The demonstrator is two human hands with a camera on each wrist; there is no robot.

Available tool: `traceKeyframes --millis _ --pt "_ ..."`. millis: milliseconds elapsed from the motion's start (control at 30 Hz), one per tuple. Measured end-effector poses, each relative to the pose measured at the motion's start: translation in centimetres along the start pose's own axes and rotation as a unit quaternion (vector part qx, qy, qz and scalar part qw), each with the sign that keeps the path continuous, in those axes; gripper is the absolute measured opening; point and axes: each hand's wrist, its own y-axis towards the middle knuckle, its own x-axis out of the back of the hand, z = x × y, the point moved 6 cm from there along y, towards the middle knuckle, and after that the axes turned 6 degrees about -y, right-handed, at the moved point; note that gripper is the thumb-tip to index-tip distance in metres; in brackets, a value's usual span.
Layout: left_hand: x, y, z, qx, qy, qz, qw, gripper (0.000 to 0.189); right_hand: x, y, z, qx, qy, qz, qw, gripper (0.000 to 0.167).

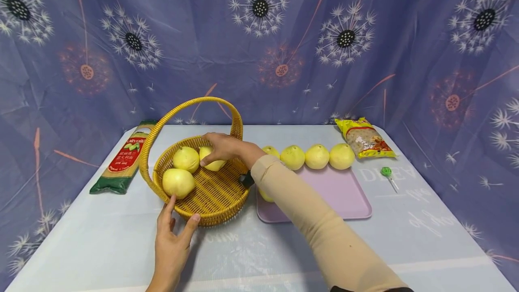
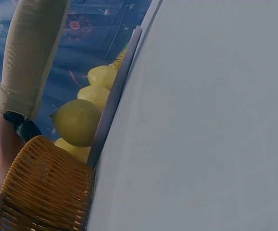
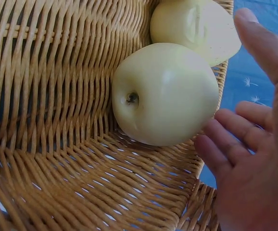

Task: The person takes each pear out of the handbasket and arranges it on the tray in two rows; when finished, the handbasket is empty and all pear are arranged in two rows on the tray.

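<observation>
A yellow wicker basket [image 1: 219,213] with a tall arched handle stands left of centre. Three pale yellow round fruits lie inside: a near fruit [image 1: 178,183], one behind it [image 1: 186,159], and a third fruit [image 1: 215,164] at the back. My right hand [image 1: 225,147] reaches over the basket at that third fruit. In the right wrist view its fingers are spread beside a fruit [image 3: 165,94], with the thumb apart from it. My left hand [image 1: 172,233] touches the basket's front rim, thumb and forefinger spread; part of it is hidden in the left wrist view.
Right of the basket is a pink tray [image 1: 332,193], partly behind my right sleeve, with several more fruits [image 1: 317,156] in a row at its back. A red-and-green packet [image 1: 125,159] lies left, a yellow snack bag [image 1: 366,139] back right, and a green lollipop [image 1: 386,172] beside the tray.
</observation>
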Motion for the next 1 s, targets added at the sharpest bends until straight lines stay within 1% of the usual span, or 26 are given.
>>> traceKeyframes --millis 300,467,633,833,1000 --pt "0.1 0.1 -0.1 -0.006 -0.002 -0.003 1.0000 0.077 -0.5 0.2 -0.4 -0.008 -0.025 0.018 0.9995 0.089" --pt "0.1 0.1 0.0 -0.006 -0.002 -0.002 1.0000 0.077 -0.5 0.1 -0.3 0.003 -0.028 0.017 0.9995 0.086" --pt "0.1 0.0 -0.1 -0.009 -0.001 -0.002 1.0000 0.077 -0.6 0.0 -0.1 0.026 -0.008 0.019 0.9994 0.084" --pt "0.1 0.0 -0.1 -0.010 -0.001 -0.002 0.9999 0.077 -1.1 0.0 -0.1 0.042 0.015 0.033 0.9984 0.087" --pt "0.0 0.1 -0.1 -0.008 0.002 0.002 1.0000 0.077 -1.2 -0.1 -0.1 0.053 0.042 0.038 0.9970 0.079"
